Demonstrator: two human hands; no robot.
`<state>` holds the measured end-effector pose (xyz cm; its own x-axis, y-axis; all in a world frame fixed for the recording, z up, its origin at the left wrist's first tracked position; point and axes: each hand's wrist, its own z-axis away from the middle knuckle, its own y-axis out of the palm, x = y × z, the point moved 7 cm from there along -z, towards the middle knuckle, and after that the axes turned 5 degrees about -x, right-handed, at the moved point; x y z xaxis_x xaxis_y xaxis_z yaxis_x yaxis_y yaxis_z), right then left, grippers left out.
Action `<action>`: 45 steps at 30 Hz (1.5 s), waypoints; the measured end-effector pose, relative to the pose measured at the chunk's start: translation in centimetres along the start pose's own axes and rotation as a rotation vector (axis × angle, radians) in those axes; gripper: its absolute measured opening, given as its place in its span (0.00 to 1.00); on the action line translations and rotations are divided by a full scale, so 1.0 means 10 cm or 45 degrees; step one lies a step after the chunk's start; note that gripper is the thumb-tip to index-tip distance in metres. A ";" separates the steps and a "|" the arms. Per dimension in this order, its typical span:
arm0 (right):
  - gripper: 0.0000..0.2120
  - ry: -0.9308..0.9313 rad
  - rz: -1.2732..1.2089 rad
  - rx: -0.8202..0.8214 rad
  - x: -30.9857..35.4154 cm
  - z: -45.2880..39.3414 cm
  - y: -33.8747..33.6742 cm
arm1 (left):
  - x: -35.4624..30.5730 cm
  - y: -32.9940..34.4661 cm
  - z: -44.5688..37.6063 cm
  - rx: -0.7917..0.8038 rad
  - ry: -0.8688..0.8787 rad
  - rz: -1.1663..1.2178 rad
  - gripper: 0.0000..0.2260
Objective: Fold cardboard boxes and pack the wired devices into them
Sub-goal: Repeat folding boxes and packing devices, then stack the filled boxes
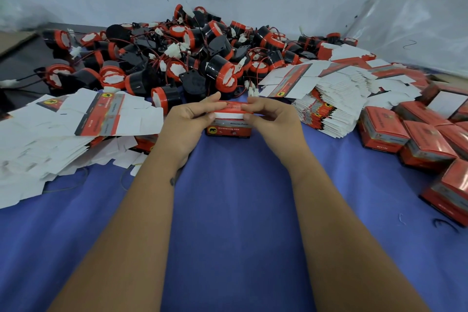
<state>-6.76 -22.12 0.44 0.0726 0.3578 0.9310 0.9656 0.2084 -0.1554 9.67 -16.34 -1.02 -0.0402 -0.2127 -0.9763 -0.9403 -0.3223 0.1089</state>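
Observation:
A small red cardboard box (229, 131) with an elephant logo stands on the blue cloth (228, 210) at the centre. My left hand (188, 119) and my right hand (268, 116) grip it from either side, fingers and thumbs pinching its red top flap, whose white inner edge shows. Whatever is inside the box is hidden. Behind it lies a big heap of black and red wired devices (177, 58) with white connectors.
Flat unfolded box blanks (63, 129) spread out at the left. More blanks (336, 99) are stacked at the right. Several closed red boxes (415, 139) sit at the far right. A clear plastic bag (417, 23) leans on the white wall at the back right.

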 end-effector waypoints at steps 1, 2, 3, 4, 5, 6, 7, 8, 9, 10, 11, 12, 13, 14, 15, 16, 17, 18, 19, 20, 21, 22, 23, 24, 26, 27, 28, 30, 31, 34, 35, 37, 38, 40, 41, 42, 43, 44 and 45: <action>0.13 -0.003 -0.001 0.000 0.01 0.00 0.00 | 0.00 0.00 0.00 -0.001 -0.007 0.003 0.18; 0.14 -0.003 0.004 0.000 0.01 0.00 0.00 | 0.01 -0.01 -0.01 -0.003 -0.017 0.013 0.18; 0.14 -0.004 0.015 0.001 0.01 0.00 -0.01 | 0.01 -0.01 -0.01 -0.003 -0.027 0.028 0.18; 0.13 -0.008 0.033 0.002 0.01 0.00 -0.01 | 0.01 -0.01 -0.01 -0.001 -0.035 0.036 0.18; 0.12 -0.020 0.063 0.004 0.02 0.00 -0.01 | 0.00 -0.01 -0.01 -0.002 -0.028 0.018 0.18; 0.11 -0.039 0.100 0.004 0.03 0.01 -0.01 | -0.01 -0.01 0.01 -0.015 0.004 -0.055 0.18; 0.11 -0.064 0.143 -0.001 0.04 0.02 -0.02 | -0.04 -0.01 0.02 -0.039 0.064 -0.197 0.18; 0.10 -0.097 0.193 -0.010 0.05 0.03 -0.02 | -0.07 -0.01 0.05 -0.062 0.142 -0.397 0.17; 0.09 -0.132 0.246 -0.022 0.07 0.03 -0.03 | -0.10 0.00 0.08 -0.073 0.218 -0.613 0.15; 0.08 -0.159 0.291 -0.033 0.08 0.04 -0.03 | -0.13 0.02 0.10 -0.073 0.276 -0.800 0.15; 0.07 -0.174 0.326 -0.038 0.08 0.05 -0.04 | -0.14 0.03 0.12 -0.074 0.309 -0.925 0.18; 0.07 -0.180 0.356 -0.036 0.08 0.05 -0.04 | -0.16 0.05 0.14 -0.075 0.319 -0.995 0.20; 0.06 -0.182 0.385 -0.029 0.07 0.05 -0.03 | -0.17 0.06 0.15 -0.082 0.338 -1.042 0.20; 0.06 -0.180 0.403 -0.022 0.07 0.06 -0.02 | -0.20 0.09 0.15 -0.094 0.368 -1.082 0.20; 0.05 -0.174 0.406 -0.016 0.06 0.06 -0.01 | -0.22 0.11 0.16 -0.109 0.394 -1.123 0.19; 0.04 -0.171 0.408 -0.013 0.07 0.07 0.00 | -0.23 0.12 0.16 -0.131 0.408 -1.153 0.18; 0.05 -0.171 0.415 -0.010 0.08 0.07 0.03 | -0.24 0.13 0.16 -0.156 0.405 -1.170 0.17; 0.05 -0.173 0.424 0.005 0.08 0.08 0.06 | -0.24 0.13 0.15 -0.175 0.386 -1.167 0.17; 0.06 -0.175 0.435 0.034 0.07 0.08 0.10 | -0.24 0.12 0.14 -0.181 0.364 -1.140 0.17; 0.09 -0.175 0.454 0.068 0.07 0.08 0.14 | -0.23 0.12 0.13 -0.175 0.339 -1.109 0.16; 0.11 -0.187 0.487 0.094 0.07 0.07 0.17 | -0.22 0.13 0.13 -0.161 0.329 -1.088 0.17; 0.13 -0.218 0.535 0.097 0.09 0.06 0.17 | -0.23 0.14 0.13 -0.142 0.333 -1.077 0.17; 0.15 -0.258 0.585 0.083 0.12 0.05 0.16 | -0.24 0.17 0.13 -0.122 0.356 -1.071 0.18; 0.16 -0.286 0.625 0.064 0.15 0.05 0.12 | -0.27 0.21 0.14 -0.092 0.394 -1.069 0.19; 0.17 -0.252 0.646 0.028 0.16 0.08 0.02 | -0.30 0.31 0.18 -0.030 0.472 -1.117 0.23; 0.17 -0.206 0.648 0.002 0.15 0.10 -0.05 | -0.27 0.34 0.18 -0.006 0.451 -1.169 0.25; 0.17 -0.158 0.663 -0.038 0.14 0.14 -0.13 | -0.22 0.36 0.18 0.028 0.374 -1.243 0.26; 0.18 -0.085 0.785 -0.150 0.13 0.22 -0.36 | -0.10 0.37 0.18 0.099 0.185 -1.490 0.22; 0.19 -0.053 0.903 -0.221 0.14 0.27 -0.50 | -0.07 0.38 0.19 0.104 0.139 -1.593 0.14; 0.18 0.042 1.275 -0.455 0.19 0.45 -1.00 | -0.04 0.41 0.23 0.038 0.077 -1.682 0.11; 0.16 0.087 1.356 -0.522 0.22 0.51 -1.16 | -0.02 0.43 0.25 0.032 0.043 -1.695 0.12; 0.17 0.186 1.492 -0.617 0.24 0.62 -1.42 | 0.04 0.47 0.23 0.045 0.015 -1.761 0.11; 0.17 0.224 1.544 -0.663 0.25 0.66 -1.51 | 0.08 0.49 0.22 0.074 0.036 -1.776 0.13; 0.17 0.239 1.614 -0.757 0.29 0.69 -1.60 | 0.13 0.55 0.23 0.158 0.086 -1.652 0.19; 0.17 0.221 1.629 -0.791 0.32 0.68 -1.59 | 0.14 0.58 0.24 0.203 0.103 -1.557 0.20; 0.18 0.183 1.628 -0.809 0.34 0.65 -1.54 | 0.14 0.61 0.24 0.247 0.128 -1.489 0.21; 0.19 0.133 1.626 -0.804 0.36 0.60 -1.46 | 0.14 0.61 0.23 0.271 0.144 -1.454 0.21; 0.20 0.075 1.626 -0.776 0.39 0.53 -1.34 | 0.14 0.60 0.22 0.274 0.148 -1.428 0.21; 0.20 0.017 1.625 -0.731 0.40 0.44 -1.19 | 0.14 0.58 0.20 0.254 0.135 -1.390 0.21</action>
<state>-19.08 -19.15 4.57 0.9669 0.0064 0.2549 0.1981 -0.6486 -0.7349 3.48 -16.66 -2.09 0.8612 0.0139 -0.5080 -0.4913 -0.2327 -0.8393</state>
